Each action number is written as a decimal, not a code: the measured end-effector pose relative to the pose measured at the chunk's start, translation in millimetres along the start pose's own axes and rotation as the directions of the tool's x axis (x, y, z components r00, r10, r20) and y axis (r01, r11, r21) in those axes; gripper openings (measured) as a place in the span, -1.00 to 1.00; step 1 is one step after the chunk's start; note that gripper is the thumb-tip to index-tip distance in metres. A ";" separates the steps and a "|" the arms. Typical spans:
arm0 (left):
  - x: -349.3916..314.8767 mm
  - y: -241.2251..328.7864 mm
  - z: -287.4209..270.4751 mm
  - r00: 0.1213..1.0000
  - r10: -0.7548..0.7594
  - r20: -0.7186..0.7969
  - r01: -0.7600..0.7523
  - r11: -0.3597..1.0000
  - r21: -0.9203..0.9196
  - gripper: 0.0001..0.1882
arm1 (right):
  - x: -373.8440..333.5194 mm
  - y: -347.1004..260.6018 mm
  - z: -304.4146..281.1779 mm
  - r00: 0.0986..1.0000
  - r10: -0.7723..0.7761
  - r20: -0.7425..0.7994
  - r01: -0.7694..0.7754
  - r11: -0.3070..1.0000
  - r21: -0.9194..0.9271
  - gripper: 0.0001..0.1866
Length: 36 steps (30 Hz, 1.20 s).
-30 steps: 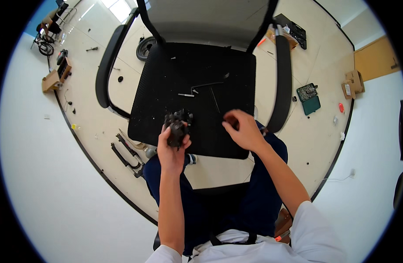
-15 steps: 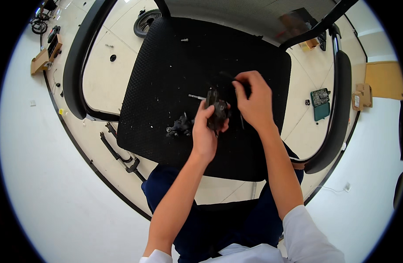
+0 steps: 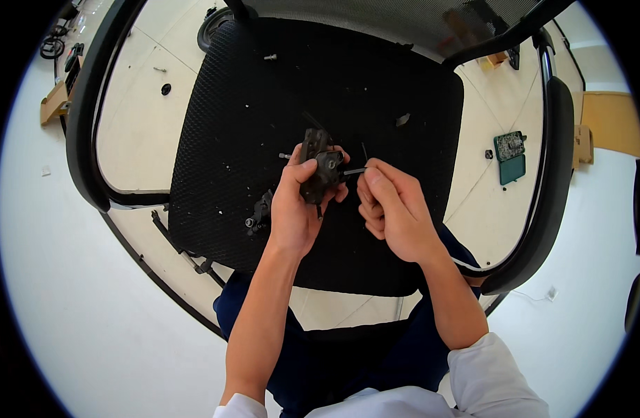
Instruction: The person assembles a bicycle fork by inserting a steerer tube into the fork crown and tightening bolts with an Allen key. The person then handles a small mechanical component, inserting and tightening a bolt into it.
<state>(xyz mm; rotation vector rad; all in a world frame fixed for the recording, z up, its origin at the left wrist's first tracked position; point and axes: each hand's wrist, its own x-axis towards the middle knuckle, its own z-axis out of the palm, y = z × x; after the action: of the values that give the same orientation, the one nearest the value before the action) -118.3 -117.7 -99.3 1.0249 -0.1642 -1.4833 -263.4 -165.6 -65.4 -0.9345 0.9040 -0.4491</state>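
My left hand (image 3: 295,202) is closed around a black bicycle part, by its look a brake caliper (image 3: 323,167), and holds it over the black chair seat (image 3: 375,251). My right hand (image 3: 400,209) pinches a thin grey metal tool, apparently a hex key (image 3: 354,171), whose tip reaches the caliper's right side. Left of my left wrist lies a second black part (image 3: 260,212) with a silver end. A silver bolt (image 3: 285,156) shows beside my left hand, partly covered. A small dark piece (image 3: 403,120) rests on the seat farther right.
Another small silver bolt (image 3: 270,57) lies toward the seat's back. Padded armrests (image 3: 90,118) flank the seat. On the floor are a green open case (image 3: 511,157) of small parts, a bicycle fork (image 3: 177,240), a wheel (image 3: 212,29) and cardboard boxes (image 3: 55,103).
My right hand has come down and in beside the caliper, now with the grey tool. A small dark piece now lies on the seat. The view has shifted, and the caliper appears farther left.
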 end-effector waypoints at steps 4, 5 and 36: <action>4.7 -6.2 1.3 1.000 -0.013 0.015 0.012 0.999 0.051 -0.68 | 4.2 4.5 2.0 0.997 -0.065 -0.037 0.063 0.996 -0.058 -0.66; 4.8 -7.0 1.8 1.000 -0.019 0.017 0.018 0.999 0.050 -0.68 | 6.1 8.0 1.2 0.995 -0.092 -0.047 0.087 0.992 -0.095 -0.67; -3.4 -10.7 0.7 0.994 0.102 -0.036 -0.079 0.913 0.401 -0.62 | 10.3 16.3 14.2 0.976 -0.199 -0.094 0.156 0.927 -0.342 -0.71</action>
<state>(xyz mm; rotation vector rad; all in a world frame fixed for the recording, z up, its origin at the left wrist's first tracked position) -127.1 -112.7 -104.2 1.3665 -0.4846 -1.3624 -246.5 -156.7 -79.9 -1.3177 1.0350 -0.5246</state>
